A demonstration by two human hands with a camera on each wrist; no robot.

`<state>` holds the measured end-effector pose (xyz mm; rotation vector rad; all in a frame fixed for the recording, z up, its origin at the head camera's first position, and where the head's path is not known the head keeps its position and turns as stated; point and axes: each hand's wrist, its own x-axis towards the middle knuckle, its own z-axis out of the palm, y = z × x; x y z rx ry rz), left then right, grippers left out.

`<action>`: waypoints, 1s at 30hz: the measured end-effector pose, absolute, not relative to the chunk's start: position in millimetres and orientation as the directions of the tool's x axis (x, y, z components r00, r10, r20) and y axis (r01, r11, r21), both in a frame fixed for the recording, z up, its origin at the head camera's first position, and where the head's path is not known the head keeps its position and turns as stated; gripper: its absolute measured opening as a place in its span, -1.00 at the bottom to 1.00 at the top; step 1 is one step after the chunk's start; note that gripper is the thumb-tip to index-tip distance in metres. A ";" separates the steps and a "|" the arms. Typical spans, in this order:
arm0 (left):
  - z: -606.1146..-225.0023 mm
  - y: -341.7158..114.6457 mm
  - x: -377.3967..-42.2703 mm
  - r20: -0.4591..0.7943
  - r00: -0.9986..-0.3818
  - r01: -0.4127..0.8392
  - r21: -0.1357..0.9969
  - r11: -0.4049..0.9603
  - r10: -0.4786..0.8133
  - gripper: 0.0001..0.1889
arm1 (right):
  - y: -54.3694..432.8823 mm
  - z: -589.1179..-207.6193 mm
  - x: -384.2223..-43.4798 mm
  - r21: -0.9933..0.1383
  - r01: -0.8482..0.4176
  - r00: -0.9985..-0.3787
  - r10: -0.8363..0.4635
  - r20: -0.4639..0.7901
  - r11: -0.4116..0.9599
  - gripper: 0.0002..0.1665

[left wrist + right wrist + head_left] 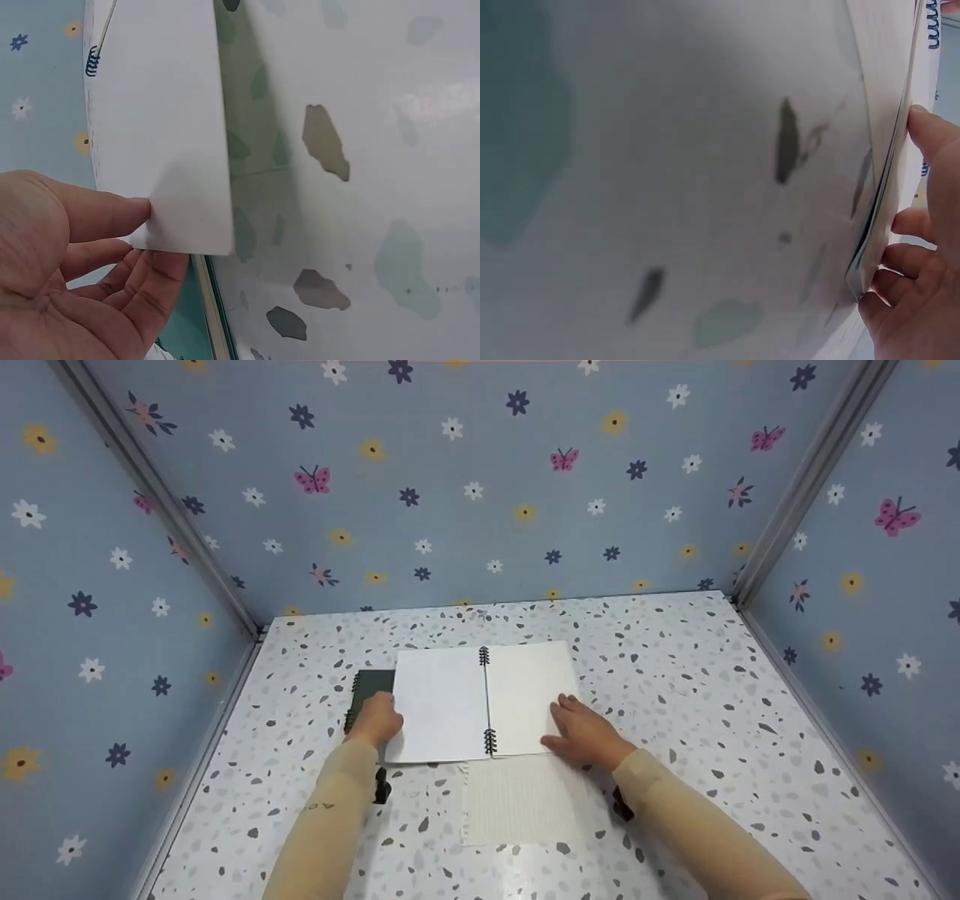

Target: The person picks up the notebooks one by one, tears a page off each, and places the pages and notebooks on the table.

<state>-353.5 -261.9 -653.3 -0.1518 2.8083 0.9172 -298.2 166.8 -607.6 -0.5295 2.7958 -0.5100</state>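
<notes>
An open spiral notebook with blank white pages lies in the middle of the table in the head view. My left hand pinches the outer edge of its left half, thumb on top and fingers curled beneath, as the left wrist view shows; that edge is lifted off the table. On the right page, near its outer edge, my right hand rests with thumb and fingertips touching the paper. A dark green spiral notebook lies partly hidden under the open one and my left hand.
A cream ribbed, flat piece with a frilled left edge lies in front of the open notebook, partly hidden by it. The speckled table is enclosed by blue flower-patterned panels at the back and both sides.
</notes>
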 end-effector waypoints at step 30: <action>-598.4 -151.9 -308.1 -0.251 -0.946 0.129 0.297 0.946 0.207 -0.20 | 158.4 -602.2 -360.2 -0.367 -0.116 -0.932 -0.228 -0.280 0.923 0.18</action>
